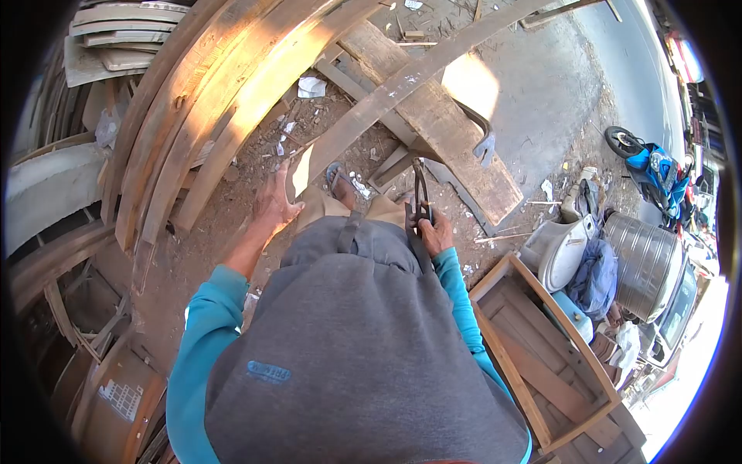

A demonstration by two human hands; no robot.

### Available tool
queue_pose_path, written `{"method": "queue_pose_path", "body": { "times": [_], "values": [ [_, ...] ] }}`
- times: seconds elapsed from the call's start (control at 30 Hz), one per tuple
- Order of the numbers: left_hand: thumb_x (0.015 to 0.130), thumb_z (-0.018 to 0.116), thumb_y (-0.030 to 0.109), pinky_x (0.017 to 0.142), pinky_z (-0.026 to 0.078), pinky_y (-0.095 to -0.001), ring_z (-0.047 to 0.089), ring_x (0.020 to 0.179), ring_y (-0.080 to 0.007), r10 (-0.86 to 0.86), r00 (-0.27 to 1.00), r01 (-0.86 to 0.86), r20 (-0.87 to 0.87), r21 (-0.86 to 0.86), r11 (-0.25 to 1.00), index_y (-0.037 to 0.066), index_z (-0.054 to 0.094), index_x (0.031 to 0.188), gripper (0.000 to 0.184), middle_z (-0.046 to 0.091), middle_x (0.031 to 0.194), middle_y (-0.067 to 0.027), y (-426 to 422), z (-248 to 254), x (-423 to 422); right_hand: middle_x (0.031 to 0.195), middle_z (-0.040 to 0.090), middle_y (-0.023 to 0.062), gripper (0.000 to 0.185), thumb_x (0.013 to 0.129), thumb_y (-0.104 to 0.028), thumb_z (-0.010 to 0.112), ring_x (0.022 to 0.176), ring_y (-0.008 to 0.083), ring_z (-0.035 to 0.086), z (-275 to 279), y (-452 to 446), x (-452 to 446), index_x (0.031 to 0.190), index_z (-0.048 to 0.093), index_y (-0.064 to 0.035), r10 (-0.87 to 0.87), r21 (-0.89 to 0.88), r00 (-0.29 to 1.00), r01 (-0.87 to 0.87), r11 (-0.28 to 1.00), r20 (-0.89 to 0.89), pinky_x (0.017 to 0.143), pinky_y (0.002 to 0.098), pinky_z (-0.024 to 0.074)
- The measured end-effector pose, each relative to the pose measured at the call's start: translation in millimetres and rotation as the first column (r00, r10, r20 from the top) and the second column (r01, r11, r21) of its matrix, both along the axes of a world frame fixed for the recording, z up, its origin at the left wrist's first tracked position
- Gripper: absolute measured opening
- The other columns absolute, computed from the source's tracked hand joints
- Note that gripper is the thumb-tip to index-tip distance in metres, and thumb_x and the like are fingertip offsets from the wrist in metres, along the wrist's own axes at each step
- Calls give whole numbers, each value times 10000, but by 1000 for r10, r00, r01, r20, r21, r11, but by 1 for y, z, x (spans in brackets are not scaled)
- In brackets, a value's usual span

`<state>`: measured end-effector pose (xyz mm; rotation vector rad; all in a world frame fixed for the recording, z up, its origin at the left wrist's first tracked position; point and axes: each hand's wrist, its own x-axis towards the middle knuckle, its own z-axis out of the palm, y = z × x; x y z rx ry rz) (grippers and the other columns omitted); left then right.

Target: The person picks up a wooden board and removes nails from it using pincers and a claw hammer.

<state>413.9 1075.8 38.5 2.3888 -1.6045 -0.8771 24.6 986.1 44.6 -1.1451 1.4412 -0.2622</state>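
The left hand is resting spread at the end of the plank; the right hand is pinching a dark tool. Beyond this hand, open ground is extending; rightward, a drum is lying, its inside hidden.

Left bare hand plus right bare hand made two. Slim black two-pronged tool numbered one, curved grey metal tool one. Long narrow brown wooden plank, one; broad weathered wooden board, one. Thick brown wooden beams numbered at least four. Blue motorcycle, ribbed silver drum: one each.
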Motion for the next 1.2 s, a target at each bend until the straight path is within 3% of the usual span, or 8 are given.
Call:
{"method": "queue_pose_path", "body": {
  "times": [0.13, 0.3, 0.37, 0.63, 0.77, 0.9, 1.07, 1.2],
  "values": [
    [692, 851, 210, 950, 498, -486, 575, 1173, -422, 51, 999, -51, -7, -9, 999, 142, 362, 1448, 903, 577, 1283, -213, 2, -14, -1, 1024, 712, 115, 567, 860, -136, 504, 914, 195, 690, 35, -44, 28, 1409, 511, 3, 136, 102, 973, -157, 982, 187, 786, 321, 564],
    [681, 856, 182, 948, 497, -481, 575, 1169, -415, 70, 997, -68, -25, 60, 996, 122, 378, 1422, 884, 594, 1267, -196, -1, -8, 0, 1012, 710, 122, 607, 849, -144, 507, 924, 212, 695, 35, -78, 47, 1444, 489, -22, 218, 159, 933, -270, 949, 285, 781, 338, 570],
    [671, 860, 172, 953, 493, -480, 574, 1170, -417, 41, 999, -41, -10, 6, 999, 112, 388, 1414, 882, 589, 1269, -202, 0, -14, 2, 992, 704, 123, 616, 845, -172, 512, 884, 208, 688, 28, -89, 49, 1442, 492, -24, 327, 93, 919, -353, 931, 221, 762, 335, 567],
    [651, 853, 150, 935, 490, -485, 578, 1134, -433, 29, 999, -28, 19, -62, 998, 102, 409, 1399, 871, 591, 1245, -213, 1, -13, 0, 910, 672, 107, 595, 834, -194, 533, 786, 191, 641, 2, -115, 41, 1406, 530, -31, 454, -21, 878, -456, 890, 151, 747, 338, 539],
    [642, 848, 139, 914, 492, -496, 581, 1112, -435, 10, 1000, -9, 9, -102, 995, 101, 402, 1399, 879, 588, 1219, -218, 6, -24, 5, 902, 671, 105, 610, 837, -193, 535, 775, 185, 634, 25, -130, 50, 1425, 514, -32, 508, 39, 855, -514, 857, 106, 781, 338, 527],
    [644, 847, 137, 915, 494, -494, 584, 1112, -431, 18, 1000, -17, 10, -95, 995, 103, 396, 1400, 882, 589, 1211, -215, 8, -30, 6, 961, 704, 120, 602, 849, -188, 533, 842, 204, 674, 10, -141, 44, 1425, 507, -16, 477, 94, 852, -504, 859, 214, 810, 344, 541],
    [699, 824, 181, 1001, 466, -463, 539, 1228, -410, 26, 999, -26, -28, -7, 1000, 68, 389, 1406, 838, 546, 1319, -217, 7, -29, 7, 1008, 676, 110, 597, 876, -160, 544, 893, 191, 648, 25, -161, 44, 1446, 478, 6, 598, 89, 791, -610, 787, 130, 815, 334, 546],
    [686, 824, 162, 995, 470, -467, 541, 1226, -410, 36, 999, -35, -40, 16, 999, 82, 383, 1407, 849, 544, 1324, -212, 5, -26, 8, 1008, 673, 101, 603, 876, -178, 549, 878, 189, 641, 18, -163, 40, 1445, 476, 7, 588, 82, 802, -597, 798, 105, 810, 330, 539]
  ]
}}
